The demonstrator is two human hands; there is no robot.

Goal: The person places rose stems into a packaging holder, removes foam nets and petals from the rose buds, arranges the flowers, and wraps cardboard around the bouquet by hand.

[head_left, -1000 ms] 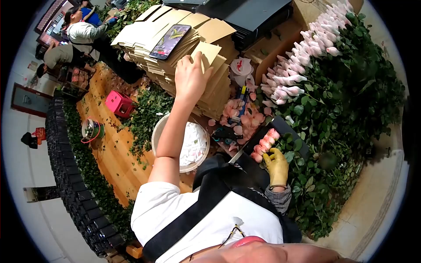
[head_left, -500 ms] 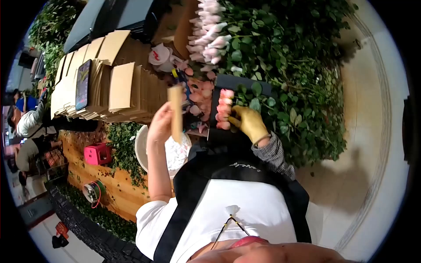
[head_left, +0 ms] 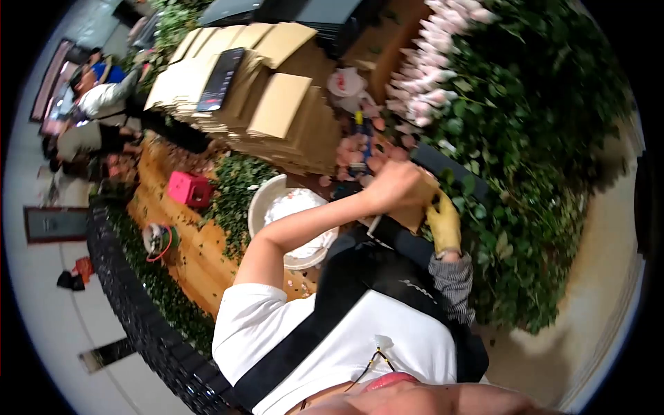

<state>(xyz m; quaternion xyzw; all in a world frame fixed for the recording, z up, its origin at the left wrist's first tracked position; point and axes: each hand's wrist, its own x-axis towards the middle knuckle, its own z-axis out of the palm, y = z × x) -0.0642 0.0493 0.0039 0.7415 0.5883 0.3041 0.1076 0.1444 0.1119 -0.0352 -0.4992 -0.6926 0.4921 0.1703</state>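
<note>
My bare left hand (head_left: 401,185) is closed on a tan cardboard piece (head_left: 407,213), which hangs below its fingers over the dark tray-like surface. Close against its right side is my right hand (head_left: 445,225) in a yellow glove, its fingers bent at the edge of the cardboard; what they grip is hidden. The pink roses are covered by my hands and the cardboard. A dark flat board (head_left: 449,173) lies just beyond, beside green leaves. Loose pink petals (head_left: 349,153) lie to the left of the board.
Stacked cardboard (head_left: 280,104) bears a phone (head_left: 221,79). A white-filled bucket (head_left: 259,207) stands under my left forearm. Wrapped pink blooms (head_left: 425,69) and leafy stems (head_left: 532,159) spread at the right. A pink stool (head_left: 189,189) is on the floor; people (head_left: 104,100) stand at the far left.
My left hand went from the cardboard stack to my gloved hand, carrying a cardboard piece. The roses, visible earlier, are now covered. The view has swung and turned between frames.
</note>
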